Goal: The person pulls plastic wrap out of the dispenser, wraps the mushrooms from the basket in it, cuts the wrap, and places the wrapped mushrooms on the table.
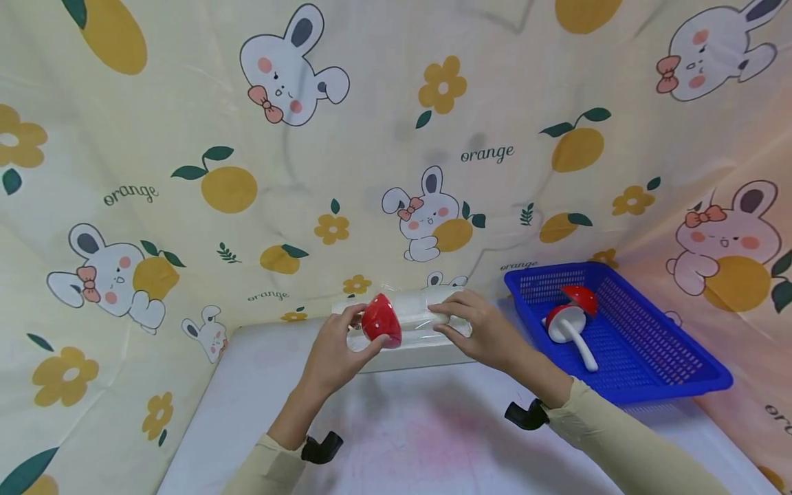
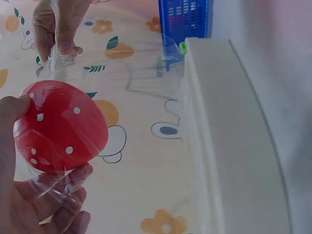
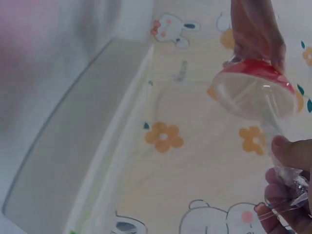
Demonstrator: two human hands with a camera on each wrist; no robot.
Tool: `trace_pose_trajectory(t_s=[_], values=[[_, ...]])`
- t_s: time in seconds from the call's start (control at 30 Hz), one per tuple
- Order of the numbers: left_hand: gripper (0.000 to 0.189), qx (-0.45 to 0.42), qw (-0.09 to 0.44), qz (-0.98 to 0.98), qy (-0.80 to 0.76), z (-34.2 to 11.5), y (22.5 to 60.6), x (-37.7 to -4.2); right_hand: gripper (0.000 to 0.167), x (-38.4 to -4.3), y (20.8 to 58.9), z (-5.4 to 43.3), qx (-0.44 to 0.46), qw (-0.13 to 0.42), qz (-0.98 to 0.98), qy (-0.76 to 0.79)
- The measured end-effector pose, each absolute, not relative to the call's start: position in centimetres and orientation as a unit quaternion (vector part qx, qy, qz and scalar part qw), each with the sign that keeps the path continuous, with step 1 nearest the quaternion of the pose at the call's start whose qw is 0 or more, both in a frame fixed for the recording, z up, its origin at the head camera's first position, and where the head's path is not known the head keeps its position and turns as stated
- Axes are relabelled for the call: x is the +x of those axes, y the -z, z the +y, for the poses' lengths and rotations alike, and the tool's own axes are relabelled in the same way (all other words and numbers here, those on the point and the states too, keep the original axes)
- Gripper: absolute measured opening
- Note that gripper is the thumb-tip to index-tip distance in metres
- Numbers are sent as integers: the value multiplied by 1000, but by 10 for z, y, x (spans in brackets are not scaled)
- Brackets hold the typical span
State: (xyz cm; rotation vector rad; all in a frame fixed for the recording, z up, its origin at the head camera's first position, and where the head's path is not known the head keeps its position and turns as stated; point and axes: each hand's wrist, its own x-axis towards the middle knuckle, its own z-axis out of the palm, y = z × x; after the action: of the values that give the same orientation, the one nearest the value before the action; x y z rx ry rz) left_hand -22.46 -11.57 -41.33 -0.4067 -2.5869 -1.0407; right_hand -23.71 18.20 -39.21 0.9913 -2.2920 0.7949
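Observation:
A toy mushroom with a white-dotted red cap is held sideways above a long white box. My left hand grips the cap, thumb on one side and fingers on the other. Around the white stem, the fingers and thumb of my right hand pinch the end together with crumpled clear film. This plastic film lies over the cap and stretches toward the box. In the right wrist view the cap's pale underside faces the right hand.
On the right stands a blue plastic basket. It holds another red-capped mushroom and a second red cap, partly hidden. A printed cloth hangs behind the white table.

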Motion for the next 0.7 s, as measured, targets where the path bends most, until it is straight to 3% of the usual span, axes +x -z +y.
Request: trace_pose_trajectory(t_s=[0.23, 0.53, 0.7], values=[[75, -128, 126, -909, 376, -116, 435, -205, 40, -221, 418, 183, 359, 205, -858, -305], [72, -100, 77, -910, 396, -114, 480, -190, 36, -209, 464, 185, 367, 174, -857, -317], [71, -94, 79, -911, 393, -114, 495, -189, 34, -208, 488, 184, 374, 180, -845, -336]])
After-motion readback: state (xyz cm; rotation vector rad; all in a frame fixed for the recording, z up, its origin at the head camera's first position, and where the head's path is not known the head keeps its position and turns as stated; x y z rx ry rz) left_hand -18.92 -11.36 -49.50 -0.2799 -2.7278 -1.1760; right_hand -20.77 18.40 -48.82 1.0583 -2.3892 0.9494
